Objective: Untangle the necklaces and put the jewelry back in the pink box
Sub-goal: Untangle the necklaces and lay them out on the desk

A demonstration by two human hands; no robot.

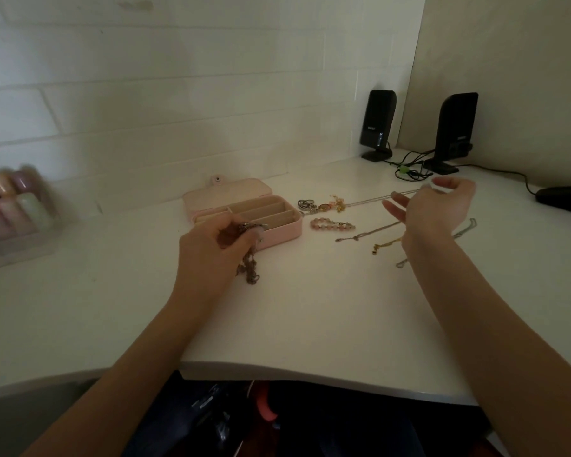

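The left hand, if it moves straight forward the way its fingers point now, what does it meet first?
Most likely the pink box. The left hand, gripping a bunch of chains, points away from the person with its fingertips already at the near wall of the open box. How high it is above the table is unclear.

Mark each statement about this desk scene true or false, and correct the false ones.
1. The pink box is open. True.
2. The left hand holds a bunch of chains. True.
3. The pink bead bracelet lies inside the box. False: it lies on the desk, right of the box.
4. The right hand presses flat on the desk. False: it is raised, pinching a thin chain.
5. Two black speakers stand at the back. True.
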